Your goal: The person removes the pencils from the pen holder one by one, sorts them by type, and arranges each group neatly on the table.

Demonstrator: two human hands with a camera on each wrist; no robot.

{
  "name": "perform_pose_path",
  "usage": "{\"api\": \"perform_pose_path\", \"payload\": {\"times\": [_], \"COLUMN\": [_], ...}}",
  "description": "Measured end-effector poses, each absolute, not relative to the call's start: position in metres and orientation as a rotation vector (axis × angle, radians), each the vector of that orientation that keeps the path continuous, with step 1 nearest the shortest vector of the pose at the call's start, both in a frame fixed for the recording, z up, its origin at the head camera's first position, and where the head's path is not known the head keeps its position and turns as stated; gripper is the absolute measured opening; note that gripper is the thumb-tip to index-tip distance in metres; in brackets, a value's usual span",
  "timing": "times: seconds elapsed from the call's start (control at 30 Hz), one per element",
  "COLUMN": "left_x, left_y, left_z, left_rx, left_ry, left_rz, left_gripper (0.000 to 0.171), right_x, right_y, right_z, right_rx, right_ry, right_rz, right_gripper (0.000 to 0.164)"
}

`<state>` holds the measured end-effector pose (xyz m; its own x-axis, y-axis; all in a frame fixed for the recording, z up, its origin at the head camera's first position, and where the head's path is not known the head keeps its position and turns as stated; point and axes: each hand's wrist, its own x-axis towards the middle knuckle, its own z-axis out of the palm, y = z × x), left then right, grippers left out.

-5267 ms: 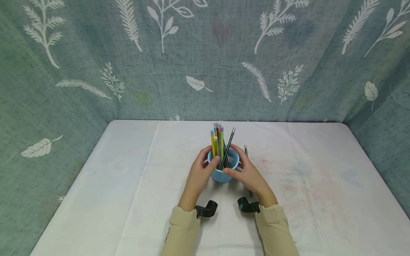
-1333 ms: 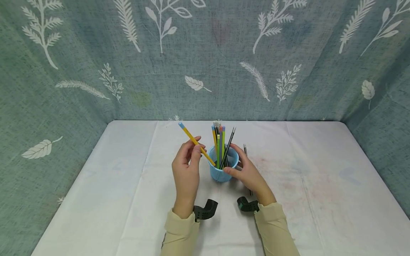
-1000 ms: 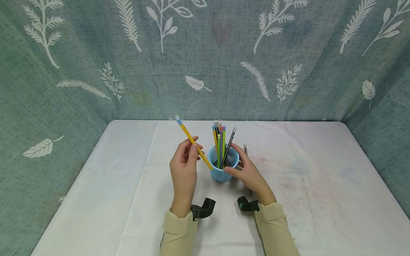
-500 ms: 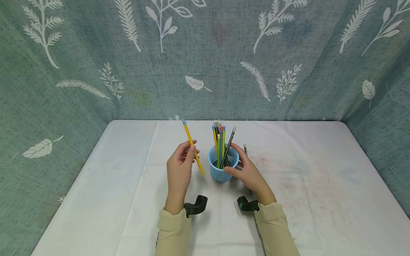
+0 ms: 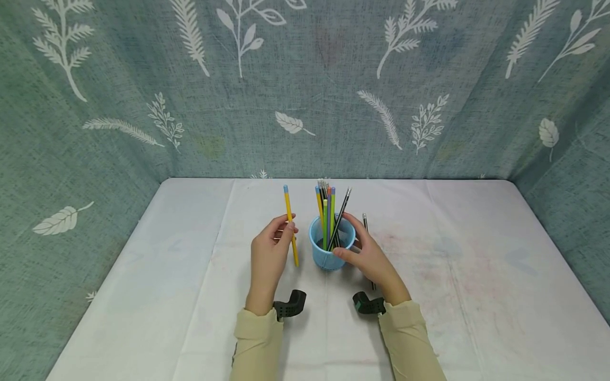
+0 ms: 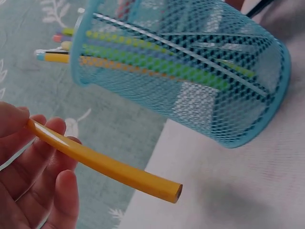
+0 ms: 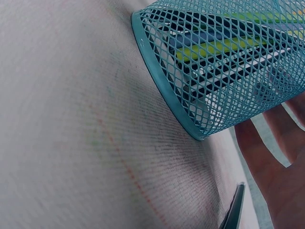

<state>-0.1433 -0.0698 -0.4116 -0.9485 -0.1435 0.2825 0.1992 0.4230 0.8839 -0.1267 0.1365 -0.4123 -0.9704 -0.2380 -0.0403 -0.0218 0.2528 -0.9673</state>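
Observation:
In the head view my left hand [image 5: 269,254] pinches a yellow pencil [image 5: 288,202] with a blue top end, held almost upright left of the cup. Its lower end [image 6: 174,191] looks flat and unsharpened in the left wrist view. My right hand [image 5: 376,262] curls round the right side of a light blue mesh pencil cup [image 5: 329,261], which stands on the table. Several pencils [image 5: 325,225] lean in the cup: green, yellow, purple and black ones. The right wrist view shows the cup's mesh wall [image 7: 228,112] with the fingers [image 7: 259,148] against its far side.
A dark pencil [image 5: 365,222] lies on the white-covered table [image 5: 190,317], partly hidden under the right hand. Behind the table hangs a grey-green curtain [image 5: 324,143] with white leaf prints. Black wrist cameras [image 5: 290,304] sit on both wrists.
The left hand has drawn the yellow pencil out of the cup, moved it left and turned it nearly upright. The right hand has stayed on the cup.

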Motion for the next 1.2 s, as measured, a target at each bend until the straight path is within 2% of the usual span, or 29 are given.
{"api": "perform_pose_path", "payload": {"times": [0.4,1.2], "left_x": [-0.15,-0.154], "left_y": [-0.066,-0.062], "left_z": [-0.428,-0.449], "left_rx": [-0.019,0.076], "left_ry": [-2.418,-2.619], "left_rz": [-1.478,-1.474], "left_gripper": [0.018,0.027], "right_x": [-0.127,-0.128], "right_y": [0.138,0.139], "right_z": [-0.412,-0.414], "right_rx": [-0.255,-0.287], "right_ry": [2.342,2.357], "right_rz": [-1.8,-1.8], "right_gripper": [0.072,0.072]}}
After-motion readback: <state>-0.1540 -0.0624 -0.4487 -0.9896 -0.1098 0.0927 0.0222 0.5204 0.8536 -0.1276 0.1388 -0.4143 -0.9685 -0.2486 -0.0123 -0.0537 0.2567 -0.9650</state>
